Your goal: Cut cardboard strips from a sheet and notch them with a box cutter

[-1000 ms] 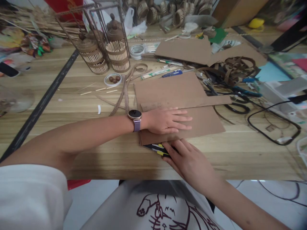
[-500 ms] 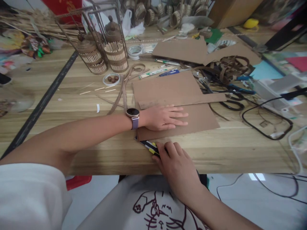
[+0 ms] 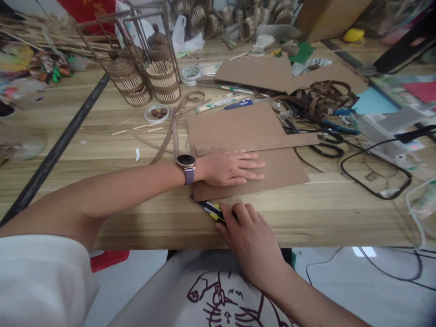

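Note:
My left hand [image 3: 230, 168] lies flat with fingers spread on a brown cardboard sheet [image 3: 286, 168] near the table's front edge. A watch with a purple strap [image 3: 189, 176] is on that wrist. My right hand [image 3: 248, 227] is wrapped round a black and yellow utility knife [image 3: 213, 212]. The knife's tip points left and reaches the sheet's lower left corner. Just above my left hand, a narrow cardboard strip [image 3: 255, 144] crosses the sheet, with another cardboard piece [image 3: 235, 122] behind it.
Wire-framed lidded baskets [image 3: 161, 68] stand at the back left. Near them are a tape roll [image 3: 190, 75] and a ring holding brown beads [image 3: 156, 113]. A blue cutter [image 3: 239, 104], black-handled scissors [image 3: 329, 150], a heap of brown strips [image 3: 323, 97] and a looped cable [image 3: 378, 181] lie behind and right.
The whole view has shifted very slightly. My left hand stays pressed on the cardboard, and my right hand keeps the utility knife at the same corner.

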{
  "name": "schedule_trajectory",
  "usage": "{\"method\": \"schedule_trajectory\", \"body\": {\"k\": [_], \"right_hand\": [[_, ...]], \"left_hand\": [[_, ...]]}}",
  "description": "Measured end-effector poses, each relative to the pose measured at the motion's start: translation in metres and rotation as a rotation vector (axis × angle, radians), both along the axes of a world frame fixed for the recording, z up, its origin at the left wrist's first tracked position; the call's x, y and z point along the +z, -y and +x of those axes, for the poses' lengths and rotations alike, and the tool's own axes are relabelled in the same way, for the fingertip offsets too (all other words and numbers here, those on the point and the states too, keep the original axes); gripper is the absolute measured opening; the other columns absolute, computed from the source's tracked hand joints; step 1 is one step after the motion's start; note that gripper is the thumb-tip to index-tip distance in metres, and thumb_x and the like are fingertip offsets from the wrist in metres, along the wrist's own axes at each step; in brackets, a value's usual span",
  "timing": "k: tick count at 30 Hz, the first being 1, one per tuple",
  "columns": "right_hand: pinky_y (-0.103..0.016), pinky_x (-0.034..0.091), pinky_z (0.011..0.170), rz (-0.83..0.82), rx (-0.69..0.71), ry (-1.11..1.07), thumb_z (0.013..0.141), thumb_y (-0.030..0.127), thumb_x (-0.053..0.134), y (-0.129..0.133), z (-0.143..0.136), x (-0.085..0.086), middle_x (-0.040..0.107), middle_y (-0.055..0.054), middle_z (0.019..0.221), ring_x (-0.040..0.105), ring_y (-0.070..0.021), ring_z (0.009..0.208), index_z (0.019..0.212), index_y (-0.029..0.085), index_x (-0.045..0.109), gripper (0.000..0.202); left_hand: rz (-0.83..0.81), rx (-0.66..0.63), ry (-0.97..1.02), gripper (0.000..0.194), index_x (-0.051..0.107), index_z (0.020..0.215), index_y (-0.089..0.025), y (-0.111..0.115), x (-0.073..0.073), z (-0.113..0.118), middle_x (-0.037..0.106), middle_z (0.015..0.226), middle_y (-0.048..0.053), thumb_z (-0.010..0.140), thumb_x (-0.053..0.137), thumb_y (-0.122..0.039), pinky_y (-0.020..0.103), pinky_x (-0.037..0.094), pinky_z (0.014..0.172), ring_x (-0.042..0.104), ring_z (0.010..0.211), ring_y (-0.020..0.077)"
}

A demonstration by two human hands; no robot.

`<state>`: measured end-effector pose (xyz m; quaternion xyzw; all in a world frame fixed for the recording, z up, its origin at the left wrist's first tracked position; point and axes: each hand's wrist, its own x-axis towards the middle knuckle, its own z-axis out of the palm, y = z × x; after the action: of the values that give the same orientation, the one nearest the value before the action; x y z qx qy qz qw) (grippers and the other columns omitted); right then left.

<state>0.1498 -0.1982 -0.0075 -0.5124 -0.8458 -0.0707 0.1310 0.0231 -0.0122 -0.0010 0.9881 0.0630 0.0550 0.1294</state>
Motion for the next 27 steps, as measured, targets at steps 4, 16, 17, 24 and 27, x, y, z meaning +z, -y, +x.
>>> {"method": "schedule_trajectory", "body": {"k": [4,16,17,24,27], "right_hand": [[-0.034,0.043,0.064,-0.008,0.04,-0.001,0.094,0.027,0.062,0.001,0.006,0.0,0.058,-0.007,0.083,0.052,-0.0219,0.076,0.114,0.012,0.063,0.025],[-0.034,0.046,0.063,-0.01,0.026,-0.009,0.096,0.027,0.057,0.004,0.008,-0.003,0.06,-0.006,0.083,0.055,-0.022,0.075,0.117,0.013,0.063,0.025],[-0.034,0.046,0.063,-0.008,0.025,-0.012,0.097,0.027,0.054,0.005,0.009,-0.003,0.06,-0.006,0.083,0.055,-0.0221,0.074,0.117,0.013,0.062,0.026],[-0.034,0.047,0.064,0.031,0.026,-0.02,0.103,0.025,0.039,0.011,0.015,-0.003,0.062,-0.008,0.085,0.057,-0.0222,0.074,0.118,0.011,0.062,0.031],[-0.034,0.048,0.063,0.02,0.036,-0.019,0.101,0.026,0.046,0.013,0.015,-0.001,0.063,-0.007,0.084,0.058,-0.0221,0.073,0.118,0.011,0.063,0.029]], "left_hand": [[-0.015,0.011,0.003,0.046,0.052,0.147,-0.027,0.001,0.0,0.001,0.039,0.161,0.004,0.102,0.046,-0.028,0.049,0.021,0.127,0.025,0.154,0.0251],[0.011,0.007,-0.028,0.046,0.051,0.148,-0.028,0.001,0.001,0.0,0.036,0.163,0.003,0.103,0.043,-0.031,0.046,0.019,0.128,0.023,0.155,0.0244],[0.007,0.007,-0.025,0.046,0.051,0.148,-0.028,0.001,0.0,0.001,0.037,0.163,0.003,0.103,0.044,-0.031,0.047,0.019,0.128,0.023,0.155,0.0245],[0.006,0.001,-0.043,0.047,0.049,0.15,-0.028,0.0,-0.002,0.001,0.035,0.164,0.002,0.104,0.041,-0.033,0.045,0.016,0.128,0.02,0.156,0.0241],[-0.006,0.001,-0.016,0.046,0.051,0.148,-0.028,0.0,-0.003,0.001,0.037,0.163,0.003,0.103,0.043,-0.033,0.046,0.017,0.128,0.023,0.155,0.0247]]}}
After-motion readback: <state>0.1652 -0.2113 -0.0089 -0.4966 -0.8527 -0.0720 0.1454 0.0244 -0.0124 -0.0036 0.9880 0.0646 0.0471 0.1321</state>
